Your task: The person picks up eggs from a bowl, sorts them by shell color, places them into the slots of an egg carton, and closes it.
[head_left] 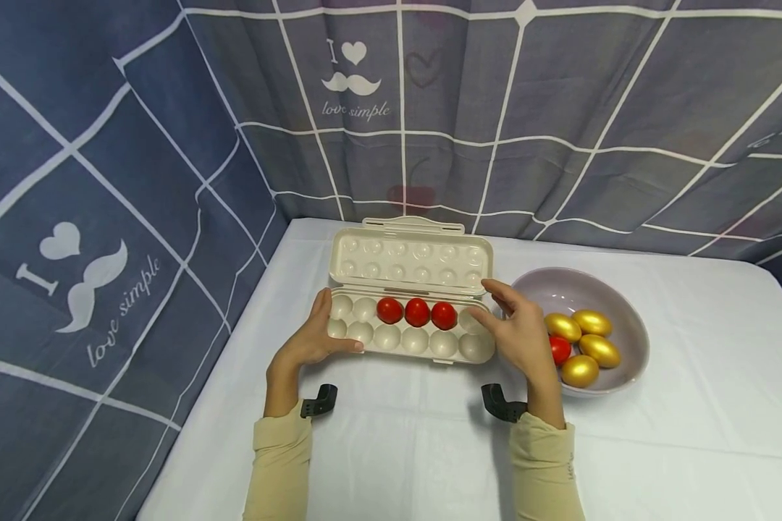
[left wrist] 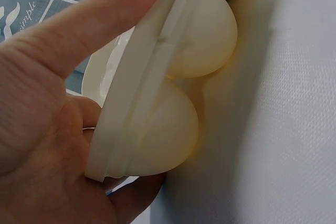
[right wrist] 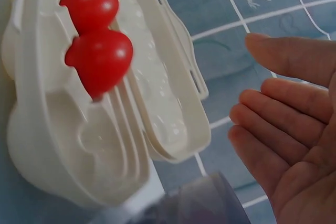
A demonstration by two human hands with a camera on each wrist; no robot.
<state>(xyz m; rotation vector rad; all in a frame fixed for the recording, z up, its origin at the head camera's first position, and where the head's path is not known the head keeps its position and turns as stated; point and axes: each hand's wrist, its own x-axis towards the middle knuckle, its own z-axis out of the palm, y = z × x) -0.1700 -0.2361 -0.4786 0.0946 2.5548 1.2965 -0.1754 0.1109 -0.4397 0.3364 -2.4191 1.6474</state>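
A cream plastic egg box [head_left: 412, 291] lies opened on the table, its lid [head_left: 423, 242] tipped back away from me. Three glossy red eggs [head_left: 417, 312] stand side by side in the back row; bare cups show on both sides of them and along the front row. My left hand [head_left: 308, 341] grips the box's left end, thumb [left wrist: 113, 17] over the front rim and fingers round behind. Beside the right end hovers my right hand [head_left: 523, 333], fingers [right wrist: 278, 124] extended and holding nothing. Apart from the box, its palm and fingertips show in the right wrist view.
Right of the box, a mauve-grey bowl [head_left: 635, 369] holds several golden eggs [head_left: 599, 351] and a red egg [head_left: 560, 350], partly covered by my right hand and wrist. Dark checked curtains [head_left: 456, 94] hang behind and to the left of the white-covered table [head_left: 710, 354].
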